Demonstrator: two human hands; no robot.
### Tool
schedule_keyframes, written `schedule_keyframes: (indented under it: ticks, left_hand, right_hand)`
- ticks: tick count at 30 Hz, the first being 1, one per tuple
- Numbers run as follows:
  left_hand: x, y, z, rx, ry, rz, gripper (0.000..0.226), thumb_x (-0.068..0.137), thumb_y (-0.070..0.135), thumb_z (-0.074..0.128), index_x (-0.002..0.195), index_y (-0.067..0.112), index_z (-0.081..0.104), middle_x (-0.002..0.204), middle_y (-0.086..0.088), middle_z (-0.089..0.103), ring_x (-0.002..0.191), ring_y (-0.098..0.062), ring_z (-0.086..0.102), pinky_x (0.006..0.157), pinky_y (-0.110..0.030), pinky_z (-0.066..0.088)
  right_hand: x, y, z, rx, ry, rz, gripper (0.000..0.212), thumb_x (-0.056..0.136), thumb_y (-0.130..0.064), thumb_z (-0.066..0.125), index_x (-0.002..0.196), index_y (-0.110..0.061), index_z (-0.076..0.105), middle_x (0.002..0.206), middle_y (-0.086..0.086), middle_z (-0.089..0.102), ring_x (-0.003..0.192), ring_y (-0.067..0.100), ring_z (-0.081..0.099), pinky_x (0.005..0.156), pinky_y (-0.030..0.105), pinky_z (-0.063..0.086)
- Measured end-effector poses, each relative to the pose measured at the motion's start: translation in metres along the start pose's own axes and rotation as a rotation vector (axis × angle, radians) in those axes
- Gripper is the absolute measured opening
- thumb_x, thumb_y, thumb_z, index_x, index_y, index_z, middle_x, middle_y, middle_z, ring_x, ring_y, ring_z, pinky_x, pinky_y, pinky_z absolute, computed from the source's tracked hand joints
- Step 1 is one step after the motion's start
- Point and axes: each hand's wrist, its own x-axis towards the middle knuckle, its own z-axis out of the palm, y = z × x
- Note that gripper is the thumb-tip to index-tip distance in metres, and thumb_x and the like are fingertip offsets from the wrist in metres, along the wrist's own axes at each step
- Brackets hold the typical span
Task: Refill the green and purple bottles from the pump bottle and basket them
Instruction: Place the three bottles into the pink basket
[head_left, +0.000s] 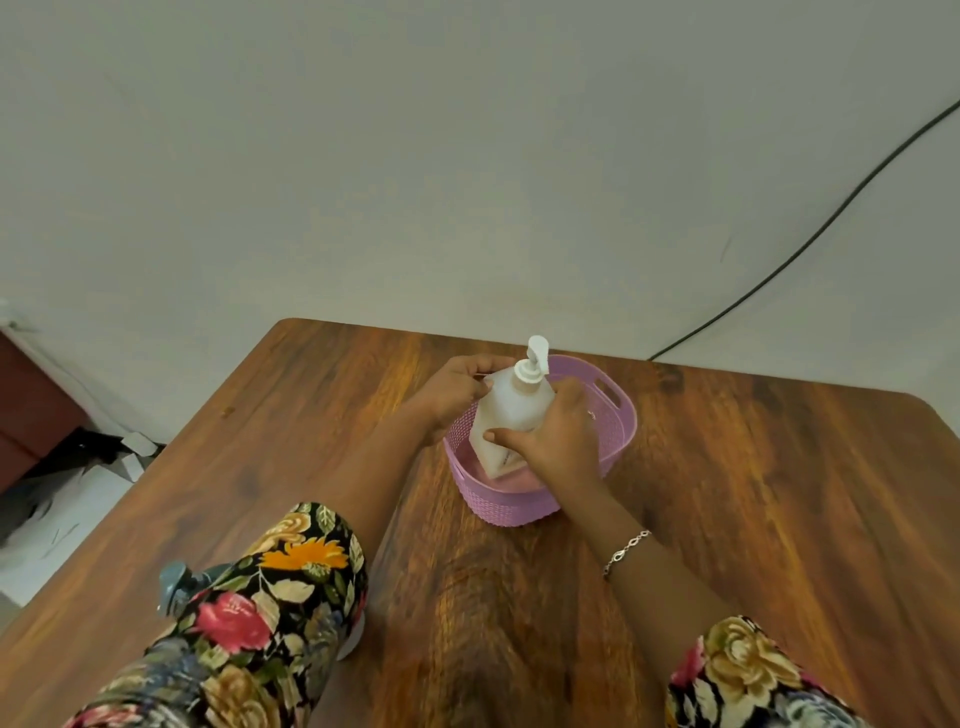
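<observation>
Pump bottle sits tilted inside the pink basket, toward 12 o'clock on the counter. Right hand wraps its body from 4 o'clock. Left hand pinches its shoulder at 10 o'clock, probably steadying the tilt past the rim. Green and purple bottles are not identifiable.

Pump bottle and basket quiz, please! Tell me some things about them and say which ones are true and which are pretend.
1. The pump bottle sits in the basket. True.
2. Only one hand holds the bottle. False: the left hand and the right hand both hold it.
3. The basket is green. False: it is pinkish purple.
4. The table is brown wood. True.
5. The bracelet is on the left wrist. False: it is on the right wrist.
</observation>
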Motion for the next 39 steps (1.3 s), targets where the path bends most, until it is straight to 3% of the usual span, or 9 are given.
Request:
schedule_keyframes:
  ticks: [6, 13, 18, 24, 28, 34, 37, 39]
  left_hand:
    - [0.012, -0.023, 0.000, 0.018, 0.044, -0.103, 0.051, 0.086, -0.018, 0.032, 0.122, 0.006, 0.059, 0.127, -0.010, 0.058, 0.120, -0.023, 0.050, 0.103, -0.038, 0.041]
    - [0.014, -0.039, -0.004, 0.070, 0.030, -0.164, 0.047, 0.087, -0.017, 0.035, 0.124, 0.002, 0.057, 0.125, -0.007, 0.055, 0.114, -0.018, 0.048, 0.089, -0.029, 0.040]
    - [0.012, -0.041, -0.007, 0.095, 0.046, -0.152, 0.045, 0.088, -0.018, 0.034, 0.123, 0.000, 0.057, 0.119, -0.004, 0.055, 0.110, -0.015, 0.048, 0.088, -0.028, 0.041]
    - [0.012, -0.047, -0.009, 0.198, 0.101, -0.105, 0.042, 0.088, -0.015, 0.035, 0.116, 0.002, 0.061, 0.122, -0.012, 0.059, 0.113, -0.024, 0.053, 0.097, -0.042, 0.046]
    - [0.008, -0.052, -0.009, 0.182, 0.190, -0.037, 0.043, 0.087, -0.016, 0.040, 0.119, 0.003, 0.061, 0.120, -0.007, 0.061, 0.112, -0.018, 0.055, 0.095, -0.036, 0.047]
    - [-0.009, -0.066, 0.010, 0.184, 0.465, 0.084, 0.047, 0.085, -0.011, 0.050, 0.127, 0.011, 0.056, 0.126, -0.003, 0.058, 0.115, -0.015, 0.053, 0.080, -0.015, 0.045]
    - [-0.029, -0.071, 0.026, 0.173, 0.624, 0.130, 0.043, 0.087, -0.004, 0.054, 0.127, 0.010, 0.055, 0.126, -0.002, 0.057, 0.114, -0.015, 0.053, 0.089, -0.026, 0.047]
    - [-0.048, -0.072, 0.038, 0.217, 0.716, 0.158, 0.040, 0.088, -0.003, 0.054, 0.126, 0.010, 0.055, 0.123, -0.002, 0.057, 0.110, -0.011, 0.052, 0.088, -0.026, 0.046]
  right_hand:
    - [0.000, 0.006, 0.023, -0.030, -0.063, 0.031, 0.085, 0.058, -0.043, 0.084, 0.118, -0.005, 0.037, 0.115, 0.010, 0.051, 0.106, 0.026, 0.052, 0.085, 0.034, 0.047]
    - [0.000, 0.014, 0.038, -0.085, -0.157, 0.052, 0.083, 0.062, -0.042, 0.082, 0.119, -0.006, 0.034, 0.118, 0.010, 0.048, 0.108, 0.024, 0.048, 0.084, 0.032, 0.043]
    - [0.001, 0.013, 0.044, -0.068, -0.200, 0.047, 0.080, 0.064, -0.038, 0.081, 0.121, -0.006, 0.034, 0.121, 0.011, 0.046, 0.111, 0.025, 0.046, 0.087, 0.032, 0.041]
    - [0.002, 0.015, 0.051, -0.103, -0.209, 0.021, 0.069, 0.068, -0.033, 0.080, 0.117, -0.008, 0.038, 0.118, 0.009, 0.049, 0.109, 0.024, 0.049, 0.084, 0.030, 0.042]
    - [0.001, 0.017, 0.051, -0.128, -0.193, -0.015, 0.058, 0.075, -0.026, 0.075, 0.117, -0.009, 0.040, 0.119, 0.009, 0.051, 0.108, 0.023, 0.051, 0.081, 0.027, 0.043]
    - [-0.003, 0.020, 0.039, -0.159, -0.172, -0.098, 0.054, 0.080, -0.022, 0.069, 0.125, -0.010, 0.040, 0.124, 0.010, 0.047, 0.112, 0.024, 0.047, 0.088, 0.029, 0.041]
    - [-0.015, 0.021, 0.030, -0.087, -0.032, -0.163, 0.048, 0.081, -0.016, 0.067, 0.123, -0.008, 0.046, 0.121, 0.010, 0.049, 0.109, 0.024, 0.049, 0.083, 0.024, 0.040]
    - [-0.028, 0.022, 0.025, -0.010, 0.069, -0.200, 0.040, 0.080, -0.010, 0.068, 0.116, -0.005, 0.052, 0.114, 0.011, 0.054, 0.103, 0.024, 0.053, 0.079, 0.020, 0.040]
